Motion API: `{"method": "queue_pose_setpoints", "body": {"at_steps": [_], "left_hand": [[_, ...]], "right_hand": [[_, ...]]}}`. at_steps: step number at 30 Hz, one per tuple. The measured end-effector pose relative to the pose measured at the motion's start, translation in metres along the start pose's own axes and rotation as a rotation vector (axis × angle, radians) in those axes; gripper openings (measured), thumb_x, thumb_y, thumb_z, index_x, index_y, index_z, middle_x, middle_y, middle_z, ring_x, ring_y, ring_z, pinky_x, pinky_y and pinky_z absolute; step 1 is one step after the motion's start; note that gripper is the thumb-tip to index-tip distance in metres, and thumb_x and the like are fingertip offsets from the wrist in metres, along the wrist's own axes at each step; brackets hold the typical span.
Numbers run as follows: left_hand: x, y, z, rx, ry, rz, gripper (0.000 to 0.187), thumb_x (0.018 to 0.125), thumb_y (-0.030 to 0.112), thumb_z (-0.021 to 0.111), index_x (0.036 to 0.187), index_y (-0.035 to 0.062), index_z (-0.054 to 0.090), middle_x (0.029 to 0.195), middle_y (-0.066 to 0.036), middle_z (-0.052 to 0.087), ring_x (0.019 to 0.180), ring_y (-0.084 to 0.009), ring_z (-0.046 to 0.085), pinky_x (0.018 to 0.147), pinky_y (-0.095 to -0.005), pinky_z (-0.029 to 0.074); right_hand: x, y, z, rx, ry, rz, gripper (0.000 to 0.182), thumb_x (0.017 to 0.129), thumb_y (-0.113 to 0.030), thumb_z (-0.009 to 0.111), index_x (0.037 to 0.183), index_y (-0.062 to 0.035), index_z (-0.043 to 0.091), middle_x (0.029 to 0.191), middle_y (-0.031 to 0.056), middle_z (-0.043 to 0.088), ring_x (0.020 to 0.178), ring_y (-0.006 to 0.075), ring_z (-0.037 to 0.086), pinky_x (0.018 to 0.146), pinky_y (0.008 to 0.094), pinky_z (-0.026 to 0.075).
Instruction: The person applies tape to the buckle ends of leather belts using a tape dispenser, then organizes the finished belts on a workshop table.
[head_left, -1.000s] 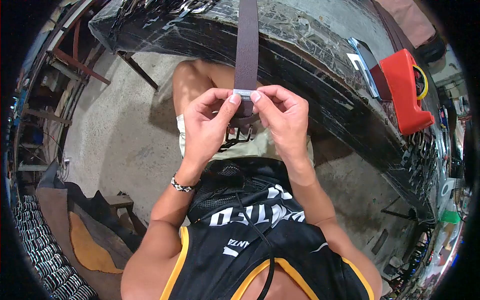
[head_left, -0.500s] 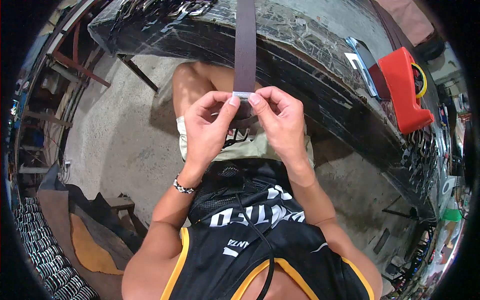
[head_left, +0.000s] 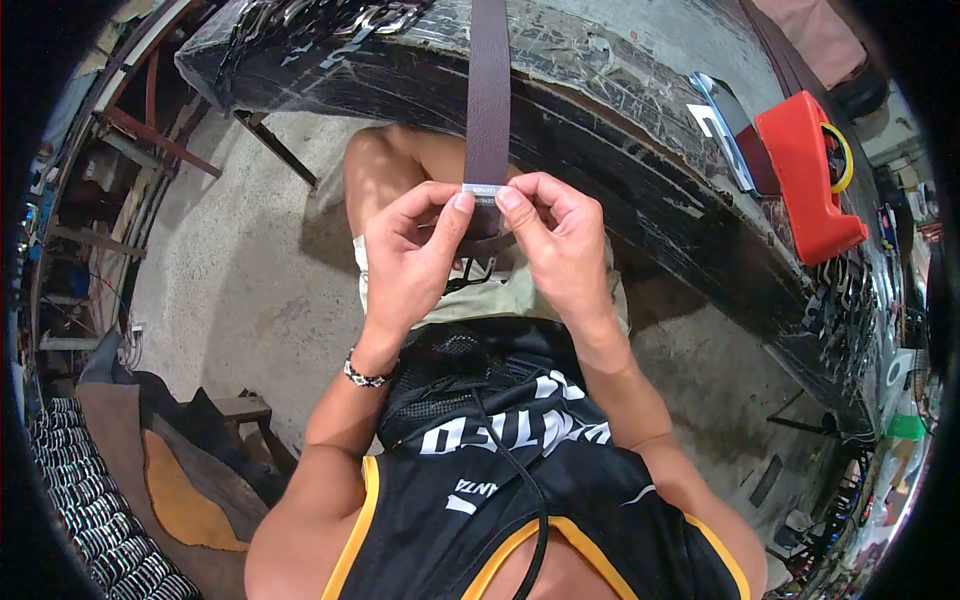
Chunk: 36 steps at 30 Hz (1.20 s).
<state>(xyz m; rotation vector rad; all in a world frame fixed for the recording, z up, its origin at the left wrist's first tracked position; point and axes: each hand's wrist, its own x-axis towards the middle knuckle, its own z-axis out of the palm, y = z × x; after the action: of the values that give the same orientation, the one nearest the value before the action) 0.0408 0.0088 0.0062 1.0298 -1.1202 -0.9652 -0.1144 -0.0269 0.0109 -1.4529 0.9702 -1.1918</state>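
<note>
A long dark brown leather strap (head_left: 488, 100) comes down over the edge of the workbench toward my lap. A small pale printed label (head_left: 483, 189) lies across the strap. My left hand (head_left: 415, 240) pinches the label and strap at the left edge, thumb on top. On the right edge my right hand (head_left: 560, 230) pinches in the same way, its thumb on the label's corner. Below the hands the strap's lower end is partly hidden, with a dark loop under it.
The workbench (head_left: 640, 110) has a worn, tape-covered top. On its right stands a red tape dispenser (head_left: 800, 180) with a yellow roll beside a dark blue sheet. Dark metal pieces (head_left: 320, 25) lie at the back left. Leather pieces (head_left: 185, 490) and stacked buckle-like parts (head_left: 90, 510) are at lower left.
Both hands keep their pinch on the strap. The strap has shifted slightly left, and the label's print shows more fully now.
</note>
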Motion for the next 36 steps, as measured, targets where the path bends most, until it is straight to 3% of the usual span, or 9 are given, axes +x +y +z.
{"method": "queue_pose_setpoints", "body": {"at_steps": [4, 7, 12, 17, 19, 22, 24, 28, 36], "left_hand": [[0.002, -0.006, 0.002, 0.014, 0.006, 0.135, 0.016, 0.097, 0.014, 0.066, 0.102, -0.0016, 0.069, 0.083, 0.003, 0.066, 0.066, -0.0005, 0.054, 0.052, -0.0178, 0.041], [0.001, -0.002, -0.002, 0.016, -0.008, -0.008, 0.015, 0.097, 0.01, 0.064, 0.101, -0.0037, 0.067, 0.086, 0.001, 0.065, 0.076, -0.0044, 0.058, 0.065, -0.0198, 0.048], [0.008, -0.003, -0.014, -0.532, -0.205, -0.399, 0.021, 0.099, 0.02, 0.058, 0.104, 0.0003, 0.065, 0.081, -0.005, 0.066, 0.065, -0.0104, 0.061, 0.048, -0.0224, 0.047], [0.006, -0.026, -0.01, -1.172, -0.452, -0.616, 0.028, 0.101, 0.023, 0.054, 0.115, -0.0013, 0.059, 0.096, -0.011, 0.062, 0.078, -0.0152, 0.059, 0.05, -0.0237, 0.05], [0.006, -0.033, -0.008, -1.373, -0.606, -0.629, 0.03, 0.101, 0.021, 0.052, 0.119, -0.0024, 0.055, 0.1, -0.011, 0.054, 0.086, -0.0187, 0.056, 0.055, -0.0278, 0.053], [0.005, -0.028, -0.006, -1.385, -0.603, -0.633, 0.029, 0.102, 0.021, 0.049, 0.116, -0.0032, 0.056, 0.101, -0.013, 0.06, 0.088, -0.0211, 0.062, 0.06, -0.032, 0.057], [0.005, -0.02, -0.009, -1.042, -0.515, -0.537, 0.03, 0.103, 0.022, 0.047, 0.115, -0.0041, 0.057, 0.101, -0.015, 0.064, 0.089, -0.023, 0.066, 0.066, -0.0348, 0.059], [0.004, -0.002, -0.006, -0.455, -0.265, -0.37, 0.034, 0.105, 0.024, 0.04, 0.112, -0.0044, 0.059, 0.102, -0.018, 0.068, 0.091, -0.0269, 0.071, 0.071, -0.0339, 0.062], [-0.003, 0.012, 0.004, -0.214, -0.143, -0.128, 0.021, 0.103, 0.016, 0.054, 0.103, -0.0033, 0.061, 0.087, -0.011, 0.07, 0.075, -0.0148, 0.07, 0.063, -0.0271, 0.058]], "right_hand": [[0.0, -0.003, 0.001, 0.017, 0.002, 0.007, 0.019, 0.095, -0.015, 0.067, 0.092, 0.0031, 0.068, 0.071, -0.0027, 0.06, 0.063, 0.002, 0.048, 0.054, 0.0216, 0.039], [0.0, -0.005, 0.0, 0.063, -0.017, 0.042, 0.019, 0.096, -0.016, 0.067, 0.093, 0.0018, 0.069, 0.071, -0.0028, 0.061, 0.062, 0.0016, 0.049, 0.054, 0.021, 0.039], [0.008, 0.004, -0.006, 0.302, -0.081, 0.115, 0.019, 0.094, -0.018, 0.067, 0.097, 0.0004, 0.07, 0.073, -0.0034, 0.063, 0.061, 0.0016, 0.052, 0.052, 0.0204, 0.04], [0.019, 0.004, -0.01, 0.465, -0.419, 0.162, 0.032, 0.095, -0.015, 0.063, 0.121, 0.004, 0.064, 0.101, 0.0052, 0.068, 0.096, 0.0111, 0.063, 0.091, 0.0268, 0.048], [0.024, 0.005, -0.011, 0.515, -0.445, 0.188, 0.033, 0.094, -0.016, 0.063, 0.12, 0.0046, 0.064, 0.105, 0.0064, 0.068, 0.096, 0.0118, 0.064, 0.088, 0.0277, 0.051], [0.024, -0.006, -0.014, 0.536, -0.429, 0.294, 0.026, 0.092, -0.013, 0.066, 0.11, 0.0059, 0.066, 0.1, 0.0073, 0.066, 0.076, 0.0102, 0.065, 0.069, 0.0243, 0.054], [0.023, -0.012, -0.014, 0.483, -0.387, 0.262, 0.019, 0.09, -0.01, 0.07, 0.101, 0.0052, 0.068, 0.095, 0.0054, 0.065, 0.063, 0.0077, 0.063, 0.053, 0.0209, 0.052], [0.021, -0.02, -0.015, 0.334, -0.251, 0.111, 0.016, 0.086, -0.007, 0.075, 0.088, 0.0071, 0.067, 0.103, 0.0054, 0.059, 0.065, 0.0073, 0.061, 0.055, 0.0192, 0.051], [0.013, -0.021, -0.004, 0.117, -0.117, -0.022, 0.018, 0.087, -0.008, 0.074, 0.086, 0.0075, 0.066, 0.099, 0.0062, 0.057, 0.067, 0.0085, 0.062, 0.053, 0.0218, 0.05]]}}
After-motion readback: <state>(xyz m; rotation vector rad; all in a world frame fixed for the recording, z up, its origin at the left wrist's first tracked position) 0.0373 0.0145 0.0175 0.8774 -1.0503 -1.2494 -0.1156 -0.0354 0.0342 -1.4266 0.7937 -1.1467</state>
